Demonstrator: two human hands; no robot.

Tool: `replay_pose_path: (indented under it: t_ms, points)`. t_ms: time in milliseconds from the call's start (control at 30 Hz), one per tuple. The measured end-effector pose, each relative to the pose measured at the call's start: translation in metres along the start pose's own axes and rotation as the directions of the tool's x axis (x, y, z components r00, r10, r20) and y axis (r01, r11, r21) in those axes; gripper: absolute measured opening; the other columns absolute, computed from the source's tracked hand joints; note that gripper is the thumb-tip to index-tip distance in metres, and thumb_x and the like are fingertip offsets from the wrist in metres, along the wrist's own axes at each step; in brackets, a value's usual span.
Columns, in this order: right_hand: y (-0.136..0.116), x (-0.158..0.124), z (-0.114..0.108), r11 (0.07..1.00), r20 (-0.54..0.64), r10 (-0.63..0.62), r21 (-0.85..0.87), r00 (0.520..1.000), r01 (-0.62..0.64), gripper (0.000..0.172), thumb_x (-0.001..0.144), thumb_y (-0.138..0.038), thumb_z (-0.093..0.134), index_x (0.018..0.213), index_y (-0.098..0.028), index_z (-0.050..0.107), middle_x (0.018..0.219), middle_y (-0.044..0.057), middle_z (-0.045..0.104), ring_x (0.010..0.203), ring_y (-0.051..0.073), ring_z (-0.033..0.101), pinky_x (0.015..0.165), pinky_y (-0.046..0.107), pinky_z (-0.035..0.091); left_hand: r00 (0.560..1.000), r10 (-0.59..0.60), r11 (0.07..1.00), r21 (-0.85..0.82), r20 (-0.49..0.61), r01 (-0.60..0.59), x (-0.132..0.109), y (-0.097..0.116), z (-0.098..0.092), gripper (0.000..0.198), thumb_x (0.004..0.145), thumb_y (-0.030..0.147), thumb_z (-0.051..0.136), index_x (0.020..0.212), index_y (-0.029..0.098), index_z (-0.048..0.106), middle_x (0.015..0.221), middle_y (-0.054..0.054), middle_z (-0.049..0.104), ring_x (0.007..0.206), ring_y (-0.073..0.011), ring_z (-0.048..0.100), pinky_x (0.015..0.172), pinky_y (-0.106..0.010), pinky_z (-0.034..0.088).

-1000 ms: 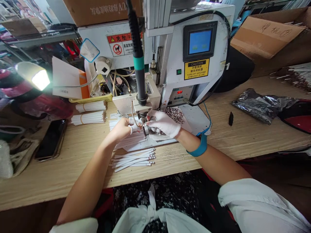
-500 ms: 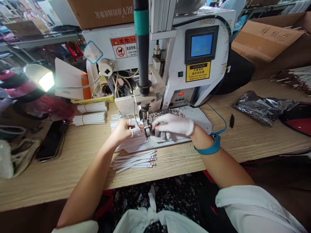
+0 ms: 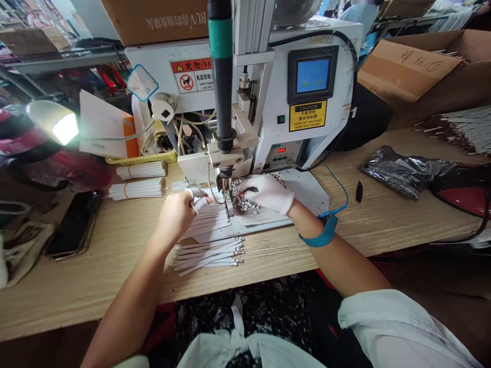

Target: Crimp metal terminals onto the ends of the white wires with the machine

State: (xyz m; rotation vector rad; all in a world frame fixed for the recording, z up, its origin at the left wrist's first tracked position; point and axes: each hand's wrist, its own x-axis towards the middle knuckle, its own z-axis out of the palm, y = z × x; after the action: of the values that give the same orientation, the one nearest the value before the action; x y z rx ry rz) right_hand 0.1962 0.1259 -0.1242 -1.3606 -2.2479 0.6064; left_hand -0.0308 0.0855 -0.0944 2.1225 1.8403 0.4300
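My left hand (image 3: 180, 212), with white covers on some fingertips, is closed in a pinch just left of the soldering tip (image 3: 225, 179). Whatever lies between its fingers is too small to make out. Under and in front of it, white strips (image 3: 209, 220) lie side by side on the machine base. My right hand (image 3: 268, 193), in a white glove, bends over a pile of small black-and-white parts (image 3: 245, 202) right of the tip. Its thumb and fingers come together at the pile; anything in them is hidden.
Loose white strips (image 3: 209, 255) lie at the table's front. Banded bundles (image 3: 138, 189), a phone (image 3: 72, 224) and a lit lamp (image 3: 63, 125) are at left. The machine body (image 3: 264, 128) rises ahead. A black plastic bag (image 3: 402, 171) and a cardboard box (image 3: 406, 69) stand right.
My left hand has drawn back slightly left from the soldering tip, its fingers closing together. My right hand has turned and its fingers have bent over the pile. The view has shifted a little.
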Motion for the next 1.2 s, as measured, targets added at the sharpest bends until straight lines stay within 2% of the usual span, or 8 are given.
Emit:
replay_pose_path:
  t_ms: [133, 267, 467, 567, 767, 933, 1067, 1200]
  points:
    - [-0.002, -0.002, -0.002, 0.999, 0.002, -0.015, -0.034, 1.000, 0.015, 0.021, 0.074, -0.010, 0.057, 0.084, -0.016, 0.075, 0.088, 0.005, 0.072, 0.082, 0.018, 0.064, 0.074, 0.027, 0.045, 0.992, 0.110, 0.991, 0.075, 0.064, -0.115, 0.002, -0.009, 0.009, 0.017, 0.074, 0.021, 0.054, 0.071, 0.018, 0.071, 0.062, -0.004, 0.066, 0.053, -0.0149, 0.053, 0.055, -0.024, 0.038]
    - [0.000, -0.006, -0.013, 0.997, 0.227, -0.074, 0.024, 0.971, 0.071, 0.015, 0.073, -0.012, 0.062, 0.080, -0.017, 0.074, 0.080, 0.001, 0.072, 0.076, 0.015, 0.063, 0.069, 0.024, 0.043, 0.962, 0.217, 0.970, 0.076, 0.168, -0.232, 0.002, -0.011, 0.019, 0.015, 0.073, 0.020, 0.053, 0.068, 0.018, 0.068, 0.074, -0.005, 0.068, 0.060, -0.0163, 0.057, 0.057, -0.024, 0.041]
    - [-0.007, -0.007, -0.011, 0.976, 0.325, -0.070, -0.173, 0.943, 0.132, 0.014, 0.079, -0.021, 0.060, 0.080, -0.017, 0.073, 0.088, 0.005, 0.068, 0.080, 0.018, 0.058, 0.067, 0.027, 0.037, 0.950, 0.228, 0.970, 0.036, 0.215, -0.241, 0.004, -0.007, 0.020, 0.016, 0.073, 0.018, 0.051, 0.073, 0.017, 0.067, 0.078, -0.005, 0.066, 0.067, -0.0174, 0.059, 0.061, -0.025, 0.044]
    - [-0.011, -0.008, -0.009, 0.977, 0.297, -0.049, -0.185, 0.954, 0.108, 0.016, 0.080, -0.018, 0.055, 0.079, -0.016, 0.071, 0.090, 0.007, 0.066, 0.081, 0.019, 0.057, 0.068, 0.028, 0.037, 0.945, 0.250, 0.968, -0.034, 0.212, -0.249, 0.004, -0.006, 0.018, 0.017, 0.071, 0.014, 0.049, 0.073, 0.016, 0.066, 0.076, -0.005, 0.066, 0.069, -0.0172, 0.059, 0.064, -0.024, 0.045]
    - [-0.007, -0.009, -0.009, 0.979, 0.103, -0.091, 0.192, 0.991, 0.070, 0.016, 0.081, -0.013, 0.051, 0.085, -0.015, 0.065, 0.085, 0.004, 0.068, 0.078, 0.016, 0.060, 0.070, 0.027, 0.042, 0.943, 0.264, 0.963, -0.106, 0.202, -0.247, 0.006, -0.005, 0.015, 0.018, 0.073, 0.015, 0.048, 0.077, 0.016, 0.066, 0.080, -0.006, 0.067, 0.076, -0.0200, 0.061, 0.070, -0.027, 0.045]
    - [-0.007, -0.006, -0.004, 0.850, 0.093, 0.135, 0.501, 0.987, -0.163, 0.015, 0.078, -0.024, 0.054, 0.084, -0.013, 0.061, 0.065, 0.001, 0.061, 0.054, 0.012, 0.055, 0.052, 0.025, 0.041, 0.951, 0.261, 0.955, -0.191, 0.164, -0.229, 0.007, -0.004, 0.013, 0.019, 0.077, 0.024, 0.048, 0.074, 0.015, 0.064, 0.080, -0.006, 0.066, 0.074, -0.0188, 0.059, 0.068, -0.026, 0.045]
    - [-0.010, -0.003, 0.001, 0.764, -0.024, 0.177, 0.633, 0.984, -0.123, 0.014, 0.068, -0.026, 0.063, 0.074, -0.013, 0.060, 0.072, 0.002, 0.061, 0.059, 0.011, 0.054, 0.052, 0.023, 0.042, 0.950, 0.224, 0.938, -0.313, 0.216, -0.150, 0.009, -0.004, 0.014, 0.025, 0.078, 0.036, 0.051, 0.070, 0.015, 0.062, 0.064, -0.002, 0.060, 0.062, -0.0154, 0.052, 0.059, -0.024, 0.040]
    - [-0.020, -0.005, 0.008, 0.523, 0.199, 0.252, 0.796, 0.947, -0.306, 0.017, 0.066, -0.025, 0.066, 0.073, -0.013, 0.057, 0.058, -0.001, 0.057, 0.045, 0.008, 0.048, 0.039, 0.020, 0.037, 0.943, 0.178, 0.893, -0.450, 0.281, -0.034, 0.011, -0.004, 0.016, 0.030, 0.075, 0.043, 0.054, 0.067, 0.015, 0.058, 0.058, 0.002, 0.051, 0.055, -0.0117, 0.043, 0.052, -0.022, 0.033]
